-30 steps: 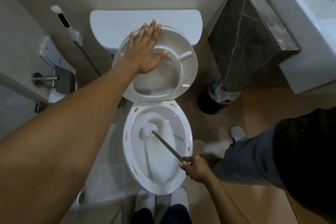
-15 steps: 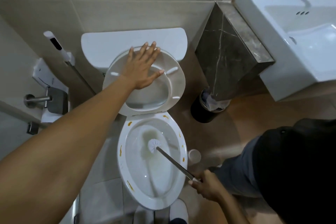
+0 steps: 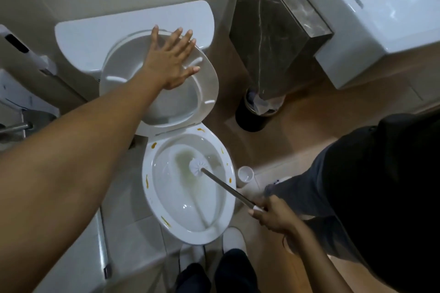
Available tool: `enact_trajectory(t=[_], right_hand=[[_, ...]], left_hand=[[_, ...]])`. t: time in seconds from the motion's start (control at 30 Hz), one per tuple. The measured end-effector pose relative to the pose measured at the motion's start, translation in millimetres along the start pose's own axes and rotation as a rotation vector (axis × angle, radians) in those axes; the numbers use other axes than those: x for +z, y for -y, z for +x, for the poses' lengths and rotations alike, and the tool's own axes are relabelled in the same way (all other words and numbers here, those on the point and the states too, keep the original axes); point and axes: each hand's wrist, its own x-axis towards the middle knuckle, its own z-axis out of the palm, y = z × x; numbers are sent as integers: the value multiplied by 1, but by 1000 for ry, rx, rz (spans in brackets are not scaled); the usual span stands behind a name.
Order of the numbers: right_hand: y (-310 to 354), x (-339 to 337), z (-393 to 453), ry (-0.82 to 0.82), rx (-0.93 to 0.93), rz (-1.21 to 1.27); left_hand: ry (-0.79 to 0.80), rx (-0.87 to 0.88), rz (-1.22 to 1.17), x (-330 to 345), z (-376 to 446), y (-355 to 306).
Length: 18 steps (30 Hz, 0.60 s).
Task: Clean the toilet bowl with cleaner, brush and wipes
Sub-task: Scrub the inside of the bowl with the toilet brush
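1. Brush [image 3: 215,179]: the white bristle head sits inside the toilet bowl [image 3: 152,188], against the far inner wall above the water. The thin metal handle runs out over the bowl's right rim.
2. Right hand [image 3: 271,215]: fingers curled round the near end of the brush handle, just outside the bowl's right rim.
3. Left hand [image 3: 170,60]: fingers straight and spread, palm pressed flat on the raised seat [image 3: 204,83] behind the bowl. It grips nothing.
4. Handling, brush: judged light and stiff in the handle, with a soft, springy head. The smooth metal may turn slippery when wet. Grip near the end for reach; shift closer to the head for firmer scrubbing pressure.
5. Handling, seat: judged rigid, smooth plastic, hinged and liable to drop. Flat pressure is adequate.
6. Yellow-orange smears [image 3: 154,145] mark the bowl's rim; these remain to be cleaned.
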Motion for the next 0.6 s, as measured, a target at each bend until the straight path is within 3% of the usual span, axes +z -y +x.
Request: enact_trajectory(t=[0.17,0.37,0.6], right_hand=[[-14,-14,-16,-23,-43,71],[-29,-20,-29,-165,-33,295],[-55,-13,16,-332,65,358]], left_hand=[[15,-13,-11,-2,0,0],[1,6,-12,0,1,2],[-62,5,31,9,7,-3]])
